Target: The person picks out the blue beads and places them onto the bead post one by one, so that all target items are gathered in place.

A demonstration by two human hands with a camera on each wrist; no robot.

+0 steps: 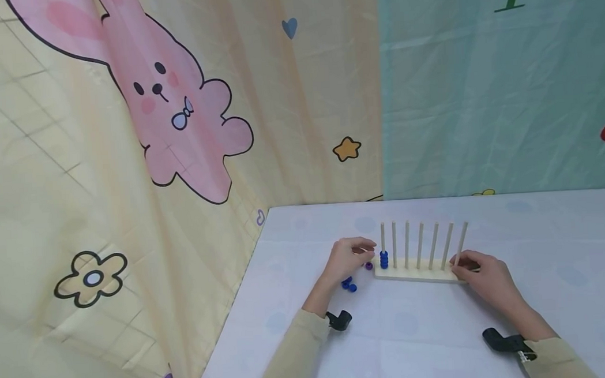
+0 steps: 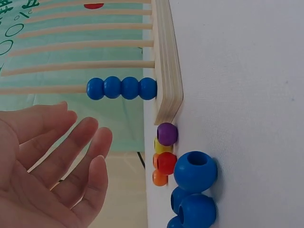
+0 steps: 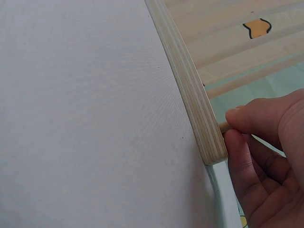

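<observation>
A pale wooden peg stand, with several upright pegs on a flat base, stands on the table. Its leftmost peg carries a stack of several blue beads down at the base. My left hand hovers beside that peg, fingers loosely bent and apart, holding nothing. At the other end, my right hand pinches the rightmost peg low down between thumb and finger, close against the base. Loose blue beads lie on the table near my left hand. A purple bead rests by the stand's left end.
Beyond the purple bead lie a red bead, a yellow bead and orange beads. A white cloth covers the table. Printed curtains hang behind and to the left of it.
</observation>
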